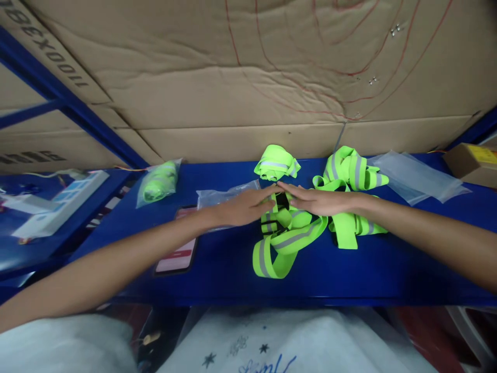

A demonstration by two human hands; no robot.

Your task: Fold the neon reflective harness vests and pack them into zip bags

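My left hand (pixel 248 206) and my right hand (pixel 320 201) reach in from either side with fingers stretched out, and their fingertips meet or overlap. Beneath them lies a loosely looped neon yellow-green reflective strap (pixel 298 239) with a grey stripe and black fittings. My hands partly cover this strap; neither appears to grip it. Just behind the fingertips sits a rolled reflective strap (pixel 275 161). Beyond my right hand is a looser heap of the same strap (pixel 349 168), part of it passing under my wrist. A clear plastic bag (pixel 209 198) lies partly under my left hand.
A phone (pixel 176 259) rests on the blue table (pixel 229 280) by my left forearm. Further left are a bagged strap roll (pixel 159 181) and a white power strip (pixel 64 202). Clear bags (pixel 419 176) and a cardboard box (pixel 471 165) lie right. Cardboard panels (pixel 217 98) stand behind.
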